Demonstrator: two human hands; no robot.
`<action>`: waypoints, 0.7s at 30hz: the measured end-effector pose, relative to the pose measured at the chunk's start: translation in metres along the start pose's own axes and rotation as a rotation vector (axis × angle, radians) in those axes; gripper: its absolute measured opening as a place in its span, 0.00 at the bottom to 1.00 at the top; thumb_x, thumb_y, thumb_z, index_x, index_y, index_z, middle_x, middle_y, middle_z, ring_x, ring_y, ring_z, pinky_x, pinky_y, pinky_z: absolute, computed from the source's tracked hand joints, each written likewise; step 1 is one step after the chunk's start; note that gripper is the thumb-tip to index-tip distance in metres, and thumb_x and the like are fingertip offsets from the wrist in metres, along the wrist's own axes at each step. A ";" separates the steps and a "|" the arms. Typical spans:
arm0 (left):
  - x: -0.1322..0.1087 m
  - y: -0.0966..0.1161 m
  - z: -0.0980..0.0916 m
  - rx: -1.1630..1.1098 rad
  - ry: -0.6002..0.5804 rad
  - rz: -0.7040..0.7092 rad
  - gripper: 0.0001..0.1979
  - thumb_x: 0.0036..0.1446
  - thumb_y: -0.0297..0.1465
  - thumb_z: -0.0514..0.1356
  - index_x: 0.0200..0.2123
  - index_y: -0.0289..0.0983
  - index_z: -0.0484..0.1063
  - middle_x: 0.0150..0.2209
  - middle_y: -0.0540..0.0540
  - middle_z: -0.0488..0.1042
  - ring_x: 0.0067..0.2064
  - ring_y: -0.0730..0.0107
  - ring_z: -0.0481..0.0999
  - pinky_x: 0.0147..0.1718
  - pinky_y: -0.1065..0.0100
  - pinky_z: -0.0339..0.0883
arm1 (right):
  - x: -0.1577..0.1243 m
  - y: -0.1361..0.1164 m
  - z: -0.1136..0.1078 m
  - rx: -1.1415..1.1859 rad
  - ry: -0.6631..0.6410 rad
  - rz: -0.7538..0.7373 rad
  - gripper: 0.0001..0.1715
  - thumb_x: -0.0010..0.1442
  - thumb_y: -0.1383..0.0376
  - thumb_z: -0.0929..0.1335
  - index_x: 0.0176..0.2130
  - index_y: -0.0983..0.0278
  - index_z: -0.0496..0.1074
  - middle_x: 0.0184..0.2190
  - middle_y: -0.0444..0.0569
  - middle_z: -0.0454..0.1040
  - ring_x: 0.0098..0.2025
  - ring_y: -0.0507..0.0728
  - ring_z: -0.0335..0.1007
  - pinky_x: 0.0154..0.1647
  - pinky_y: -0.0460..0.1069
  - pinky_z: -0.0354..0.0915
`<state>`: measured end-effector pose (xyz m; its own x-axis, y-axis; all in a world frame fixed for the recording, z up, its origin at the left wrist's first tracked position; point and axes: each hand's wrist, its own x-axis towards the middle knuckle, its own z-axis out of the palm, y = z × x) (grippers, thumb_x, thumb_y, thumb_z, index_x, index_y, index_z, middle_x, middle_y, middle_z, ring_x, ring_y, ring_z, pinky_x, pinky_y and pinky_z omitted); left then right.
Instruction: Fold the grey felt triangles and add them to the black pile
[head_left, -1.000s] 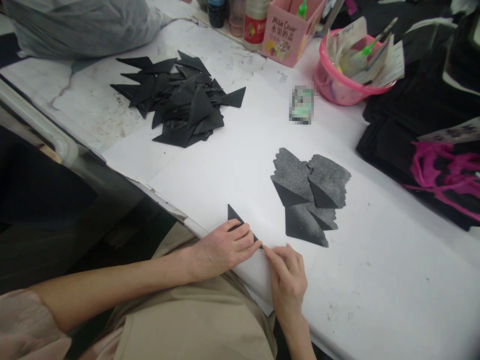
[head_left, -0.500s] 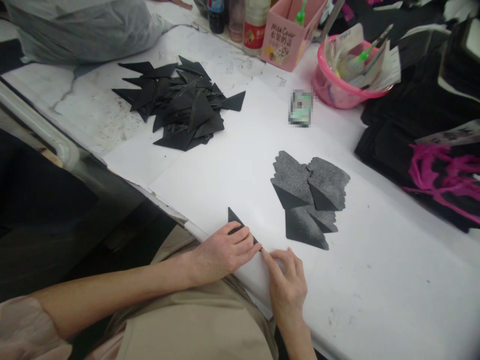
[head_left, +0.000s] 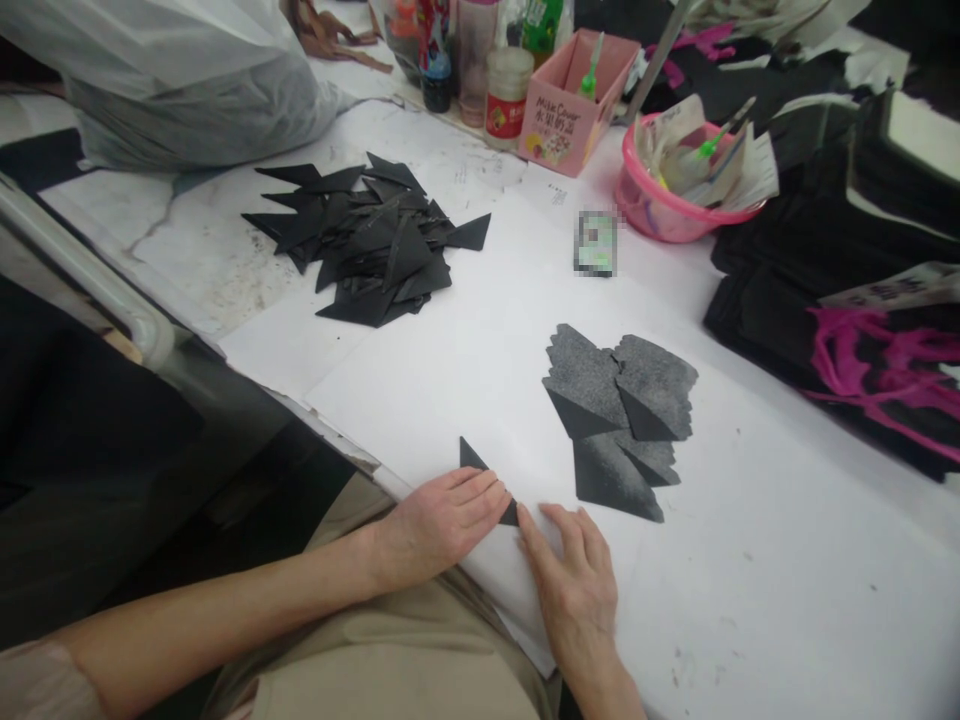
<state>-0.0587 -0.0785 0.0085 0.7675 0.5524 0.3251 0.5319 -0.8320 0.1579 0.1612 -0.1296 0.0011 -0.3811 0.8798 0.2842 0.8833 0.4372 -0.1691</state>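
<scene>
My left hand [head_left: 457, 515] lies at the near table edge, its fingers close together and pressed over a black triangular piece [head_left: 472, 456]. One pointed end of that piece sticks out beyond the fingers, and a corner shows on the right side; the middle is covered. My right hand [head_left: 574, 570] rests just to the right with its fingers apart, the index fingertip at the piece's right corner. Farther right lie several grey-black flat pieces [head_left: 581, 370], overlapping, with jagged edges and smooth dark triangles on them. A heap of black triangular pieces [head_left: 382, 240] lies at the far left.
A blurred-out small object [head_left: 596, 243] lies beyond the grey pieces. Behind stand a pink bowl [head_left: 675, 215], a pink box [head_left: 559, 120] and a red-labelled jar [head_left: 506, 100]. A plastic bag [head_left: 202, 90] sits at the back left. Stacked black material [head_left: 810, 260] with magenta strips lies right.
My right fingers have loosened from a pinch at the piece's corner and spread apart. My left hand keeps its place on the piece. The camera view has tilted up slightly.
</scene>
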 end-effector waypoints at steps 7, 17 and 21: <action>-0.010 -0.016 -0.006 0.023 -0.001 -0.031 0.15 0.65 0.23 0.51 0.53 0.31 0.69 0.53 0.42 0.72 0.57 0.62 0.69 0.57 0.59 0.65 | -0.014 0.011 -0.008 -0.027 -0.015 -0.035 0.22 0.61 0.65 0.68 0.55 0.55 0.69 0.53 0.53 0.68 0.55 0.61 0.64 0.59 0.61 0.61; -0.015 -0.020 -0.004 0.004 -0.032 -0.057 0.15 0.65 0.24 0.53 0.54 0.33 0.68 0.55 0.44 0.71 0.59 0.61 0.66 0.59 0.58 0.62 | 0.023 -0.009 0.008 0.076 -0.022 -0.027 0.22 0.62 0.62 0.68 0.56 0.54 0.68 0.54 0.53 0.69 0.58 0.61 0.63 0.60 0.61 0.59; -0.017 -0.020 0.000 -0.006 -0.006 -0.076 0.16 0.63 0.24 0.55 0.54 0.32 0.68 0.55 0.44 0.71 0.59 0.63 0.66 0.60 0.59 0.62 | 0.019 -0.004 0.006 0.069 -0.049 -0.047 0.22 0.63 0.66 0.67 0.56 0.54 0.68 0.56 0.52 0.68 0.60 0.60 0.61 0.61 0.61 0.59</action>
<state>-0.0821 -0.0711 0.0001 0.7271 0.6142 0.3067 0.5864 -0.7879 0.1878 0.1490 -0.1137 0.0010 -0.4356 0.8655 0.2475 0.8442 0.4882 -0.2215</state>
